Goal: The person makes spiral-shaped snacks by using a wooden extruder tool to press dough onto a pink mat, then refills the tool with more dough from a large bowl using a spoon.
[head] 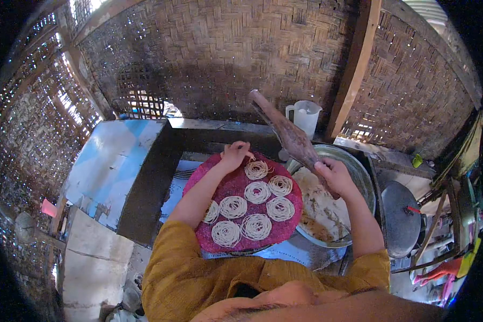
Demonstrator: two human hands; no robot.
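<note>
My right hand (336, 177) grips a long brown wooden piece (294, 141) near its lower end; it slants up to the left over the rim of a large round basin (366, 173). Pale dough or batter (326, 201) with brown patches lies in that basin. A round tray covered in dark pink material (221, 181) carries several flat coiled nests of pale strands (257, 192). At its far edge, my left hand (236, 156) has bent fingers beside the topmost nest (257, 170), whose strands are loose on one side. Whether the fingers pinch anything cannot be seen.
Behind the basin stands a translucent plastic pitcher (306, 116). A dark-sided box with a blue and white top (112, 157) is at the left. To the right is a dark round lid (400, 217) with a red handle. A woven bamboo wall (233, 52) rises behind the worktop.
</note>
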